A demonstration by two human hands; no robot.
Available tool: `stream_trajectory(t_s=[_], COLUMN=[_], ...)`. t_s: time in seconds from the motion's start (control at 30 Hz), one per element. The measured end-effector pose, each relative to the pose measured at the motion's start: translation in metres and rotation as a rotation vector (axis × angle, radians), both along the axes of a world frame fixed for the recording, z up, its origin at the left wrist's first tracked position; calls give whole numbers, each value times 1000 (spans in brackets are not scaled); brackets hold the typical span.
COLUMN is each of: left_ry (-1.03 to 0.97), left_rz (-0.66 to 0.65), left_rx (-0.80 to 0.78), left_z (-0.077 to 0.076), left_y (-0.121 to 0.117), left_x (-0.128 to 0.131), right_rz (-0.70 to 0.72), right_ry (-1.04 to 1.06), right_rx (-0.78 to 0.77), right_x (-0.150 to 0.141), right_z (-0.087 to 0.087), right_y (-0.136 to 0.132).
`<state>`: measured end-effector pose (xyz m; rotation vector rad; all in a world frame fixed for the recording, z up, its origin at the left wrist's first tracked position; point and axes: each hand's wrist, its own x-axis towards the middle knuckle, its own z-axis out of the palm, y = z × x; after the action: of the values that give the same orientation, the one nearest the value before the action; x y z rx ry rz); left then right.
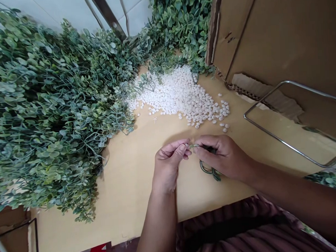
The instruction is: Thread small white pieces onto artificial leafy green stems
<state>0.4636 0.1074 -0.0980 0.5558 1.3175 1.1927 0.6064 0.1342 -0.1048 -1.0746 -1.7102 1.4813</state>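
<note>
My left hand [169, 161] and my right hand [221, 155] meet over the tan tabletop [126, 186], fingertips pinched together. My right hand grips a small green artificial sprig [209, 169] whose stem loops out below the palm. My left hand pinches a tiny pale piece at the sprig's tip; it is too small to name. Just beyond the hands lies a heap of small white bead-like pieces [183, 98].
A big pile of green artificial foliage [46, 108] covers the table's left side and the back. A cardboard box [277, 37] stands at the right with a metal wire frame [291, 121] before it. A dark metal frame [25, 237] sits at bottom left.
</note>
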Motion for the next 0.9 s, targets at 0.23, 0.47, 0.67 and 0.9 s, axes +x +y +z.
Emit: stream_trajectory(t_s=[0.23,0.47,0.67,0.9], left_ry=[-6,-8,-16,-10], left_rz=[-15,13,34,26], left_rx=[-3,11,37,39], left_z=[0,-1,-2,-2], left_y=[-1,0,0,1], left_x=[1,2,2,2], right_rz=[-7,-8,-26,-35], right_ry=[1,-24,-51,-52], right_rx=[1,58,252,328], right_x=[-1,0,-1,-2], right_z=[1,1,1,1], right_y=[1,1,0,0])
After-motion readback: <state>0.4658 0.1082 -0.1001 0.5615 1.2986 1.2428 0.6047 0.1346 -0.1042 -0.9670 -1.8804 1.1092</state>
